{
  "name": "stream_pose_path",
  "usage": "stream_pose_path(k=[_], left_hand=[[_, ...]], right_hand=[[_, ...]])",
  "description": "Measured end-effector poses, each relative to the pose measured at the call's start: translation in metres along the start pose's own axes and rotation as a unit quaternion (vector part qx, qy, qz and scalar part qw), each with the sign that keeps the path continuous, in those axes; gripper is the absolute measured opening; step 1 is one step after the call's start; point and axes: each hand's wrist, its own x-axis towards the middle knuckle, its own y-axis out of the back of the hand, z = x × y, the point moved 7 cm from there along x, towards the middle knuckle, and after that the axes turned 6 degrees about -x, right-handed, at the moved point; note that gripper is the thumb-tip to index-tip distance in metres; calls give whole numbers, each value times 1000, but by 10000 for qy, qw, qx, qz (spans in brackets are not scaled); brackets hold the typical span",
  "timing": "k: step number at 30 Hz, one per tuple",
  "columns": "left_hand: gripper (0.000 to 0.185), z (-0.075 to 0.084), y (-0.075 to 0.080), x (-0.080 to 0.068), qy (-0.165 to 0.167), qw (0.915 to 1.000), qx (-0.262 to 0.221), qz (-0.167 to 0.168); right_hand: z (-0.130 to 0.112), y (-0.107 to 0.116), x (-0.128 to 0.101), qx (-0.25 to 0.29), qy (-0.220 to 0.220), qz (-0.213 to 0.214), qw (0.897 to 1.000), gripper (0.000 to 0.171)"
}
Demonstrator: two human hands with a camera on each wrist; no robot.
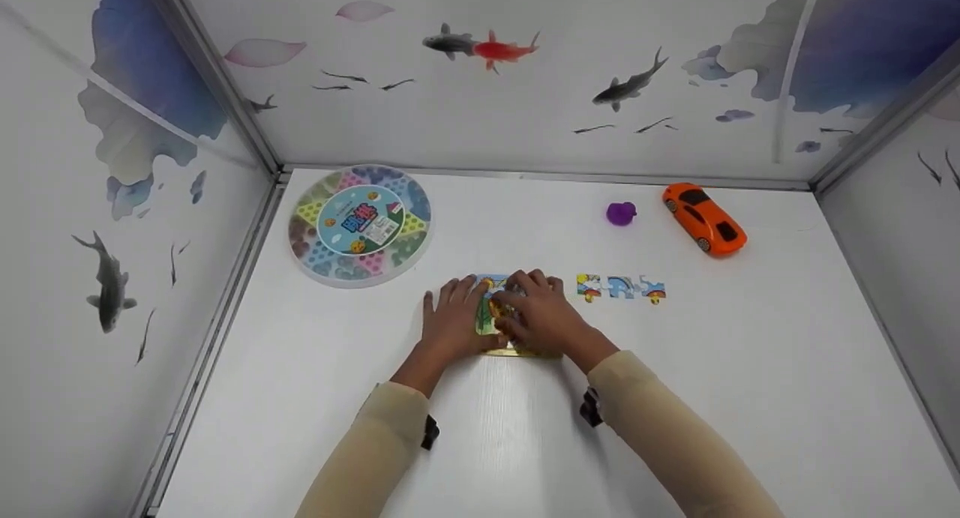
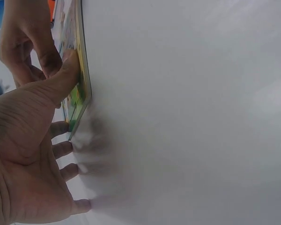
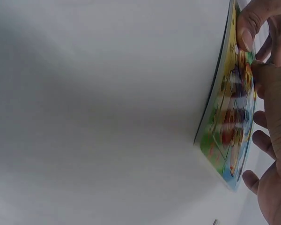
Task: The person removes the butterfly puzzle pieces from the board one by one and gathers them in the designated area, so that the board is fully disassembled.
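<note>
A colourful jigsaw board (image 1: 487, 319) lies flat in the middle of the white table (image 1: 750, 368). My left hand (image 1: 452, 321) lies flat beside its left edge with fingers spread, and the thumb (image 2: 65, 77) presses on the board's edge (image 2: 80, 84). My right hand (image 1: 541, 317) sits on top of the board (image 3: 227, 122). Its fingers are curled, and its thumb (image 3: 271, 89) and fingertips pinch a puzzle piece against the picture. The piece itself is mostly hidden under the hand. Three loose puzzle pieces (image 1: 621, 286) lie in a row just right of the hands.
A round clear game box (image 1: 360, 224) sits at the back left. A purple toy (image 1: 621, 213) and an orange toy car (image 1: 703, 218) stand at the back right. Fish-patterned walls (image 1: 480, 91) enclose the table on three sides.
</note>
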Motion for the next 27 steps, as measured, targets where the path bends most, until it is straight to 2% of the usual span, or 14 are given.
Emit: stream_pose_path(k=[8, 14, 21, 27], left_hand=[[104, 0, 1, 1, 3, 9999, 124, 42], [104, 0, 1, 1, 37, 10000, 52, 33], [103, 0, 1, 2, 44, 10000, 15, 31], [103, -1, 0, 3, 84, 10000, 42, 2]], right_hand=[[-14, -5, 7, -127, 195, 35, 9997, 38], [-23, -6, 14, -474, 200, -66, 9987, 41], [-28, -5, 17, -189, 102, -60, 9998, 32], [-27, -7, 18, -80, -43, -71, 9999, 36]])
